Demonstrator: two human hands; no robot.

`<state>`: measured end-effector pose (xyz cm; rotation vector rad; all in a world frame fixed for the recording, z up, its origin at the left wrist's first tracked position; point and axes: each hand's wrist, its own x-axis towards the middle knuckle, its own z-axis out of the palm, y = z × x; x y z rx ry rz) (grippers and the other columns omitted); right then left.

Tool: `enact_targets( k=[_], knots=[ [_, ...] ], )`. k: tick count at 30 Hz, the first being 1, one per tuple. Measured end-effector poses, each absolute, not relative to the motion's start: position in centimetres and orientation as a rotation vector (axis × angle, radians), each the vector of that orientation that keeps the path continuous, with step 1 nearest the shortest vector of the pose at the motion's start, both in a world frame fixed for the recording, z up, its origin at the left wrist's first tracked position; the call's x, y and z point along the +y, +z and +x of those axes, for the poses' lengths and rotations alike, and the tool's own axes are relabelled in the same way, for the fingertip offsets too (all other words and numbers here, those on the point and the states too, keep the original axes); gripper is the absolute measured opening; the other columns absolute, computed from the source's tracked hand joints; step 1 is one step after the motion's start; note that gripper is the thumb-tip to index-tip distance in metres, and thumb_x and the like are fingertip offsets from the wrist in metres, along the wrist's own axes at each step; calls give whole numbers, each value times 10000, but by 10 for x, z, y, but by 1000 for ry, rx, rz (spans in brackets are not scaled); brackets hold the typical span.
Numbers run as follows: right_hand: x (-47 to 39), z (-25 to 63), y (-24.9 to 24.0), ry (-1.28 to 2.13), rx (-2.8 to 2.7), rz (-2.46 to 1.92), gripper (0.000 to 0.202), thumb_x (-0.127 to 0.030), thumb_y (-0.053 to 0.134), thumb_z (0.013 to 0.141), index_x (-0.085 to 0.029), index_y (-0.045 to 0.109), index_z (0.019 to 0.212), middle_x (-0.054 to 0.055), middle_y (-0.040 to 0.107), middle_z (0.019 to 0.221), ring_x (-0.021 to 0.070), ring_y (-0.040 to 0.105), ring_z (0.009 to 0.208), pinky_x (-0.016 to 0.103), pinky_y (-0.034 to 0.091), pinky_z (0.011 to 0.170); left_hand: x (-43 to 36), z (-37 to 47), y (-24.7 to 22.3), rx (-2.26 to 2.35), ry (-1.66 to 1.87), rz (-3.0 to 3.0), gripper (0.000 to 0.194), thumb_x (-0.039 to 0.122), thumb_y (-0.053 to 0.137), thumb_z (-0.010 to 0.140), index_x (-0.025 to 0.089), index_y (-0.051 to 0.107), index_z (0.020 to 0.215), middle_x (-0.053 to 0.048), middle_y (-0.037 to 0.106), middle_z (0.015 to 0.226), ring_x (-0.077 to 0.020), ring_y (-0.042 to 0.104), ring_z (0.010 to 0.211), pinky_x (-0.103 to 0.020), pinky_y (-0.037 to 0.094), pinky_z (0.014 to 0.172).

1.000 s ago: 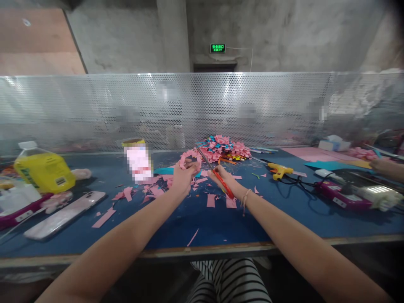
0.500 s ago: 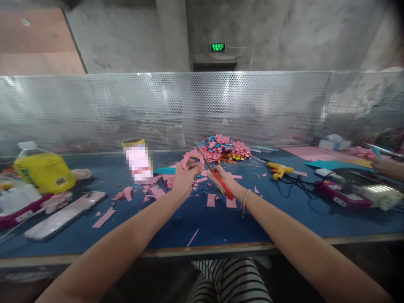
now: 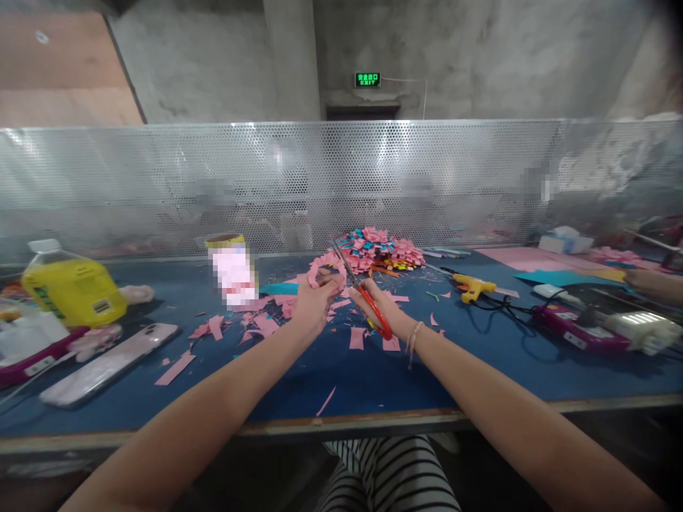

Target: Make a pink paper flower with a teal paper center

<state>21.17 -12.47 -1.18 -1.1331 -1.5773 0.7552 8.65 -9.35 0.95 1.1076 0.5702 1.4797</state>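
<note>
My left hand pinches a ring of pink paper whose edge looks cut into short tabs. Closed round the red handles of a pair of scissors is my right hand. The scissor blades point up and to the left, close to the right side of the ring; whether they touch it I cannot tell. Pink paper scraps lie beneath and left of my hands. Behind them is a heap of pink and blue fringed paper pieces.
To the left are a phone, a yellow-filled bottle and a canister. A yellow glue gun, a purple power strip and pink sheets lie right. Another person's hand reaches in at the right edge.
The ring has turned slightly in my left hand, and the scissors have shifted a little. At the right edge, the other person's hand has moved slightly.
</note>
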Motion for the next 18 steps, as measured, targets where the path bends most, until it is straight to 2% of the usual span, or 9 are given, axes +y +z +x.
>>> enact_targets(
  k=[7,18],
  knots=[
    [-123,211,-12,681,-1595,-1108,340,-498,508,670,-219,317,705,-78,349,528,70,313,451,227,278,434,-93,86,10,580,1511,1134,315,125,723,493,153,456,658,30,572,592,-77,565,577,-196,470,579],
    [-120,210,-15,629,-1631,-1081,300,-475,452,702,-214,305,722,-86,334,523,69,305,455,221,279,440,-93,85,10,614,1524,1241,294,123,705,516,159,463,679,29,580,602,-75,552,559,-204,466,575]
  ],
)
